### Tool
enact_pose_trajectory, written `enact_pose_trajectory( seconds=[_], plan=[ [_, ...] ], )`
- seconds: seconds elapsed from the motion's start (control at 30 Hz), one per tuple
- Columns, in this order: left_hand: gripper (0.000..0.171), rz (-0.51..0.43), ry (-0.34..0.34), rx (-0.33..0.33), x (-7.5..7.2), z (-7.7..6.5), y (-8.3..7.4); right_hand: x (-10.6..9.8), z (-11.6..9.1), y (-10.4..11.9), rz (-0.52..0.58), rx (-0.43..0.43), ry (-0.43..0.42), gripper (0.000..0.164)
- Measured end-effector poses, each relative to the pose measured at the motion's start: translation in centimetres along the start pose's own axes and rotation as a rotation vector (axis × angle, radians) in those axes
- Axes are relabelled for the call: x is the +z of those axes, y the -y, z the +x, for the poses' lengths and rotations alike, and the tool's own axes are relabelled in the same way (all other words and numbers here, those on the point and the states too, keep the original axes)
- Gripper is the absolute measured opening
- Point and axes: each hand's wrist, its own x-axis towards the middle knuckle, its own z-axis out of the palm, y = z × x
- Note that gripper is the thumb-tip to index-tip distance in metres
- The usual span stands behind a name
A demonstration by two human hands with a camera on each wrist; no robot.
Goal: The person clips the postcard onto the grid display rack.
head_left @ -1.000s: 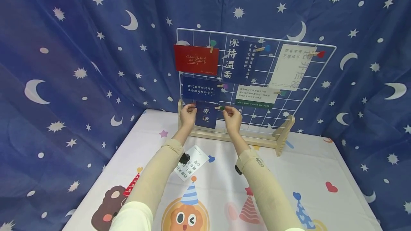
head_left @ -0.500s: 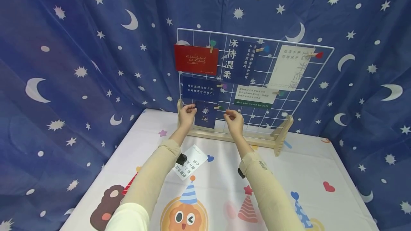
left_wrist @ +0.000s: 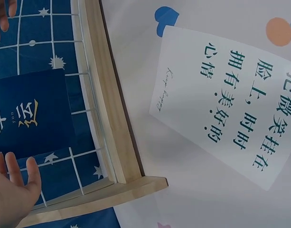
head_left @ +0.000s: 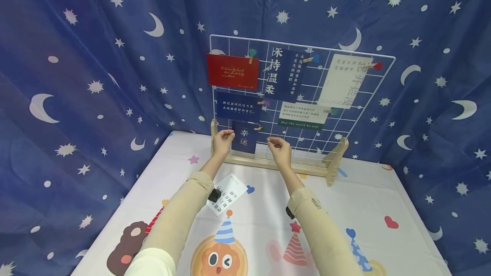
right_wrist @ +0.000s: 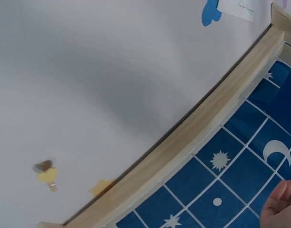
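A small dark blue card (head_left: 244,136) with gold and white characters hangs on the white wire grid (head_left: 303,148), held at its upper right by a wooden clip with a green end (head_left: 259,128). My left hand (head_left: 223,143) is at the card's left edge, fingers loosely bent and pinching nothing. In the left wrist view its fingertips (left_wrist: 11,164) lie right at the card's border. My right hand (head_left: 281,150) stands apart, to the right of the card before the grid, with its fingers relaxed and nothing between them.
Above hang a red card (head_left: 233,71), blue cards and white cards, each with a clip. A wooden base (head_left: 276,166) carries the grid. On the patterned tablecloth lie a white card (head_left: 232,191) and, in the right wrist view, a yellow heart clip (right_wrist: 48,175).
My right hand has let go of the green clip and drawn away to the right and slightly down. My left hand has slid slightly down beside the card, which stays clipped in place.
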Motion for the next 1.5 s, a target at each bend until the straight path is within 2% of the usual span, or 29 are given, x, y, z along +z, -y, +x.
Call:
enact_pose_trajectory(
  seconds=[0.13, 0.17, 0.2, 0.27, 0.3, 0.37, 0.4, 0.43, 0.5, 0.53, 0.6, 0.63, 0.77, 0.83, 0.93, 1.03, 1.1, 1.13, 1.23, 1.33, 1.37, 1.5],
  plan=[
    [0.024, -0.031, 0.001, 0.014, -0.7, -1.9, -3.1, -0.3, -0.3, -0.5, 0.030, -0.003, -0.004, 0.019],
    [0.023, -0.045, 0.009, 0.014, -1.5, -3.1, -5.6, -0.3, -0.3, -0.6, 0.031, 0.003, -0.002, 0.019],
    [0.019, -0.077, 0.012, 0.032, -1.6, -3.4, -5.9, -0.4, -0.3, -0.7, 0.026, 0.005, -0.002, 0.019],
    [0.017, -0.085, 0.029, -0.010, -2.8, -5.5, -10.4, -0.5, -0.3, -0.9, 0.018, 0.013, 0.003, 0.019],
    [0.016, -0.102, 0.021, 0.013, -3.1, -6.2, -11.7, -0.6, -0.4, -1.0, 0.015, 0.015, 0.005, 0.018],
    [0.017, -0.129, 0.030, 0.009, -3.9, -7.4, -14.0, -0.8, -0.5, -1.1, 0.008, 0.012, 0.011, 0.018],
    [0.018, -0.149, 0.025, 0.036, -3.4, -6.8, -12.6, -0.9, -0.5, -1.2, 0.007, 0.011, 0.014, 0.018],
    [0.019, -0.132, 0.035, 0.012, -3.7, -7.2, -13.3, -1.0, -0.6, -1.2, 0.006, 0.007, 0.017, 0.018],
    [0.019, -0.124, 0.043, 0.002, -3.7, -7.4, -13.2, -1.2, -0.9, -1.3, -0.003, 0.003, 0.021, 0.018],
    [0.020, -0.119, 0.063, -0.021, -4.0, -7.6, -13.6, -1.2, -1.0, -1.4, -0.007, 0.003, 0.025, 0.018],
    [0.018, -0.130, 0.063, 0.018, -4.0, -8.0, -13.3, -1.4, -1.3, -1.6, -0.012, 0.007, 0.034, 0.018],
    [0.019, -0.111, 0.079, -0.007, -4.3, -8.6, -14.4, -1.5, -1.5, -1.7, -0.016, 0.008, 0.039, 0.019],
    [0.017, -0.090, 0.086, 0.049, -5.4, -10.7, -17.8, -2.0, -2.0, -2.1, -0.012, -0.003, 0.047, 0.019],
    [0.017, -0.014, 0.114, 0.009, -6.3, -11.7, -20.5, -2.3, -2.1, -2.1, -0.008, -0.015, 0.049, 0.019],
    [0.019, 0.034, 0.133, 0.002, -7.1, -12.3, -21.6, -2.6, -2.2, -2.1, -0.005, -0.028, 0.059, 0.019],
    [0.020, 0.030, 0.153, -0.003, -7.7, -12.4, -21.0, -3.1, -2.3, -2.2, -0.021, -0.018, 0.085, 0.019],
    [0.019, 0.003, 0.161, 0.023, -8.3, -12.6, -20.5, -3.4, -2.5, -2.1, -0.039, -0.009, 0.117, 0.019],
    [0.018, -0.035, 0.162, 0.060, -8.1, -12.1, -18.9, -3.6, -2.5, -2.0, -0.050, -0.002, 0.137, 0.020],
    [0.019, -0.033, 0.192, 0.064, -8.5, -12.2, -18.2, -4.3, -2.7, -1.7, -0.082, 0.015, 0.199, 0.022],
    [0.024, 0.005, 0.238, 0.033, -8.6, -12.7, -18.5, -5.0, -2.7, -1.5, -0.108, 0.018, 0.262, 0.024],
    [0.025, 0.053, 0.257, 0.001, -8.9, -13.3, -20.0, -5.2, -2.8, -1.4, -0.113, 0.014, 0.278, 0.024],
    [0.026, 0.144, 0.291, 0.021, -9.5, -14.4, -21.4, -5.8, -3.1, -1.3, -0.122, -0.011, 0.334, 0.025]
  ],
)
